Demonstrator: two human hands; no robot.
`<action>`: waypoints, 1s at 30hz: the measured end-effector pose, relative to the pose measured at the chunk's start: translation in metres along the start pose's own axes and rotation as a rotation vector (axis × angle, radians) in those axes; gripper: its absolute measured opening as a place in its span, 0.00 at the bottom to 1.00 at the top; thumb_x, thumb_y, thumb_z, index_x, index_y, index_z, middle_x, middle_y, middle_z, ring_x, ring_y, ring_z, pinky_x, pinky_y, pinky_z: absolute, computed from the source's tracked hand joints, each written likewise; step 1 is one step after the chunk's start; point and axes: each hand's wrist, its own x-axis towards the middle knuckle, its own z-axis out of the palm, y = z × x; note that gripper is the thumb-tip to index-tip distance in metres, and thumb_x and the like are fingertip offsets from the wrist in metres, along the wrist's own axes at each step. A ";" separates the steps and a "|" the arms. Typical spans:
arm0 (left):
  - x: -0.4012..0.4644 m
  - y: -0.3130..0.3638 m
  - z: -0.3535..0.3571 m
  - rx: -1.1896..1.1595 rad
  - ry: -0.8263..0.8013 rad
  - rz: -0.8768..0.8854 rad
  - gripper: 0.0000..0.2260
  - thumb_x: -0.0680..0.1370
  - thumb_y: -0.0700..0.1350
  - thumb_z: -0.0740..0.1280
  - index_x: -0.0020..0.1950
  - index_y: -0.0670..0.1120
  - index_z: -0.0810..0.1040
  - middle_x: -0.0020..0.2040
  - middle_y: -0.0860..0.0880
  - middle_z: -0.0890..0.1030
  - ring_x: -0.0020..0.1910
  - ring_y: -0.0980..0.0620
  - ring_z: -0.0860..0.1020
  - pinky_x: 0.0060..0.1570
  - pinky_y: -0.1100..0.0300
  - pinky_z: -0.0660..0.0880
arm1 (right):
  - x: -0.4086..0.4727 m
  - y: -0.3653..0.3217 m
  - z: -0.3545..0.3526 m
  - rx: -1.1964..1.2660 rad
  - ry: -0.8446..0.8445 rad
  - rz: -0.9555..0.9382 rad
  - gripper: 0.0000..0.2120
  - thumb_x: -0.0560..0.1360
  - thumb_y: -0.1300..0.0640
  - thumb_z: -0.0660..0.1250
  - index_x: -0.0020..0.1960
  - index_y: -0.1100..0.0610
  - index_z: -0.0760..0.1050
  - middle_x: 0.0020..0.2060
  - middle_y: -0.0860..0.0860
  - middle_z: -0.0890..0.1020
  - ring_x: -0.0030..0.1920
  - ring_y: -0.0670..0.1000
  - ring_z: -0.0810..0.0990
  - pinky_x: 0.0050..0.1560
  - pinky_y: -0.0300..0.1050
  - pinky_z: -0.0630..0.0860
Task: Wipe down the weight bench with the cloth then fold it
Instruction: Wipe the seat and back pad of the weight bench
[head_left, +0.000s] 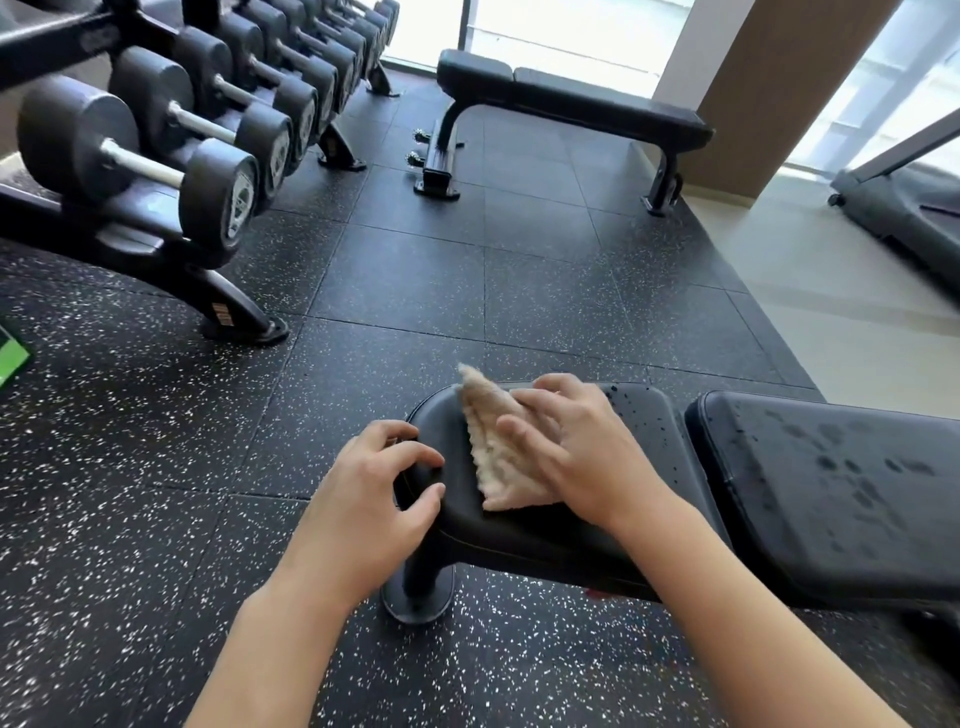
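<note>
The black weight bench (831, 483) runs from the lower middle to the right edge, with a small seat pad (644, 415) and a longer back pad that shows wet droplets and smears. A beige cloth (491, 436) lies crumpled on the seat pad. My right hand (566, 441) presses flat on the cloth with its fingers spread over it. My left hand (379, 493) rests on the left end of the seat pad, its fingers curled over the pad's edge.
A dumbbell rack (171, 156) fills the left side. A second flat bench (571, 104) stands further back in the middle. A treadmill (904, 202) is at the right edge. The floor is speckled black rubber tile (415, 275). A green object (10, 358) lies at the far left.
</note>
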 end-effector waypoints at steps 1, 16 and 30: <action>0.001 0.000 0.000 -0.001 0.000 0.003 0.09 0.75 0.49 0.76 0.54 0.58 0.84 0.60 0.62 0.74 0.64 0.58 0.74 0.66 0.60 0.70 | -0.007 0.000 -0.001 -0.080 -0.013 -0.011 0.25 0.79 0.33 0.59 0.70 0.43 0.74 0.68 0.42 0.72 0.70 0.48 0.67 0.69 0.53 0.68; 0.003 0.020 0.004 0.028 0.066 0.145 0.10 0.73 0.48 0.77 0.53 0.56 0.85 0.60 0.60 0.77 0.63 0.55 0.75 0.66 0.57 0.71 | -0.020 0.003 0.010 -0.160 -0.113 -0.111 0.38 0.71 0.28 0.63 0.78 0.42 0.64 0.76 0.37 0.65 0.77 0.43 0.59 0.74 0.52 0.62; -0.002 0.042 0.043 0.206 -0.002 0.242 0.14 0.72 0.53 0.70 0.56 0.56 0.85 0.60 0.55 0.79 0.62 0.50 0.76 0.61 0.44 0.76 | 0.003 0.035 -0.006 0.239 -0.006 0.027 0.15 0.75 0.64 0.66 0.57 0.53 0.85 0.55 0.44 0.84 0.59 0.45 0.79 0.65 0.46 0.74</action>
